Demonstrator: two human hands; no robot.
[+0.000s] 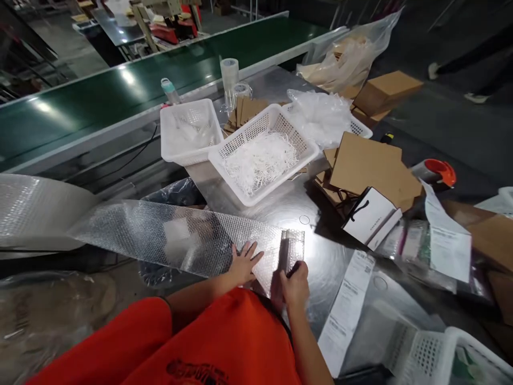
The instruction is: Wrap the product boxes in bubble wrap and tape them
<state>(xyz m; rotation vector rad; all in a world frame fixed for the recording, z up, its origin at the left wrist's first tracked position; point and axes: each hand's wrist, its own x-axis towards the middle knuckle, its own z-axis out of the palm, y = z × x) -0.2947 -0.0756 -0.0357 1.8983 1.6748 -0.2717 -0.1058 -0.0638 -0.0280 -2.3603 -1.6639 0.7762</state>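
Note:
A long strip of bubble wrap (148, 230) runs from the large roll (40, 211) at the left onto the metal table (320, 240). My left hand (242, 263) lies on the strip with its fingers spread. At the end of the strip, a dark item (285, 254) is wrapped in the bubble film. My right hand (295, 283) is closed at the right side of this wrapped item, its fingers curled round something dark that I cannot make out.
Behind sit a basket of white shreds (262, 160) and another white basket (190, 131), with a green conveyor (140, 80) beyond. Cardboard pieces (368, 166), a white bag (371, 216) and a label strip (348, 313) lie to the right. A person's legs show at top right.

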